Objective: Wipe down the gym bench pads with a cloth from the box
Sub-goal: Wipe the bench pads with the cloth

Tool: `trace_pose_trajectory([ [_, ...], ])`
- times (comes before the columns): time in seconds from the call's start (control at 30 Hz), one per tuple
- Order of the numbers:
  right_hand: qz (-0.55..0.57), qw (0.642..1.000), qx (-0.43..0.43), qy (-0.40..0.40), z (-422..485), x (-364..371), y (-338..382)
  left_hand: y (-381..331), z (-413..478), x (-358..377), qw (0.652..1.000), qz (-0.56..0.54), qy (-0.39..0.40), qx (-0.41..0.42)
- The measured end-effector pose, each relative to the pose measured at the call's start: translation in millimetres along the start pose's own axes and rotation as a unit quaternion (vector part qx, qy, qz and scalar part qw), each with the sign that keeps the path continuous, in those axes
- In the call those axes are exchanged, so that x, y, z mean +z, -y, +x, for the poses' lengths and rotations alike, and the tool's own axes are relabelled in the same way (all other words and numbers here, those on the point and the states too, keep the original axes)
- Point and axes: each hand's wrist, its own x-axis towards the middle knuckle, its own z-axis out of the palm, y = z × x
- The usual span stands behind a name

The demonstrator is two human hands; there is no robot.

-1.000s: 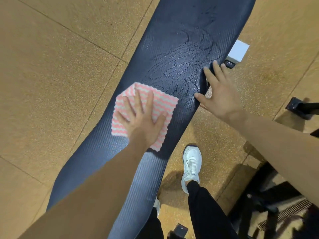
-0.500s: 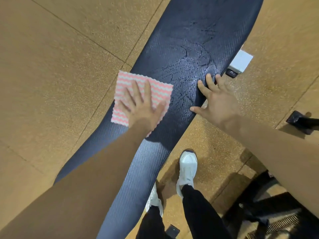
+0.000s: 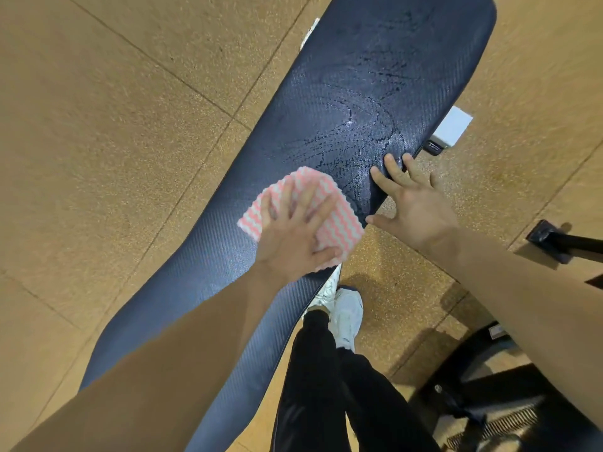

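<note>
Pad [image 3: 375, 102] long axis diagonal, lower left to upper right. Left hand [image 3: 293, 236] flat on cloth [image 3: 339, 223], fingers spread. Right hand [image 3: 414, 203] on pad's right edge, fingers apart.

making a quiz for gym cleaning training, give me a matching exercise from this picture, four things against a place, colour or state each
1 cloth
2 right hand
3 bench pad
4 shoe

a white, on the floor
b wet streaks on its far part
c pink and white stripes, under the left hand
d fingers on the pad's edge

Pairs: 1-c, 2-d, 3-b, 4-a
</note>
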Motion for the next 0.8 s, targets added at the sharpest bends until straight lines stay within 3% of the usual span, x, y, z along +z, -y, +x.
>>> trace_pose_trajectory([
  [0.37,-0.017,1.0,0.017,0.018,3,-3,4,56,89,-46,0.983,-0.105,0.015,-0.147],
  [0.57,-0.022,0.999,0.026,0.028,4,-4,6,72,72,-37,0.945,-0.17,-0.019,-0.279],
  [0.8,-0.011,1.0,0.006,0.016,3,-2,0,-1,30,-5,0.978,-0.109,0.035,-0.173],
])
